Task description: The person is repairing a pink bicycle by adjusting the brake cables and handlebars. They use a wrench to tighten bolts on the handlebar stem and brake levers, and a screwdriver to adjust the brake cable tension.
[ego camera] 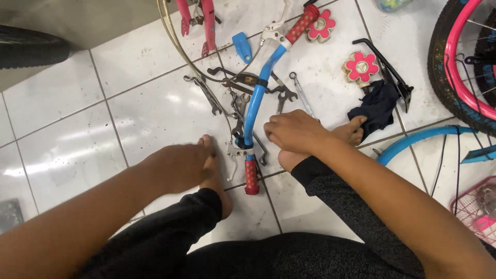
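Currently the blue handlebar (pixel 257 98) lies off the bike on the white tile floor (pixel 155 111), red grips and brake levers on both ends. Right hand (pixel 293 130) rests fingers curled beside the bar near the lower brake lever (pixel 236 153), gripping nothing I can see. Left hand (pixel 181 165) hovers loosely open, empty. Wrenches (pixel 209 95) scattered around the bar, two flower caps (pixel 361 67) and kickstand (pixel 387 70) lying apart. Bike looks well stripped; bar hardware untouched.

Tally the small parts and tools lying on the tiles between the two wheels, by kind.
Blue handlebar: 1
Flower pedals: 2
Wrenches: at least 3, the overlapping pile is hard to split
Kickstand: 1
Dark rag: 1
Blue plastic piece: 1
Total: at least 9
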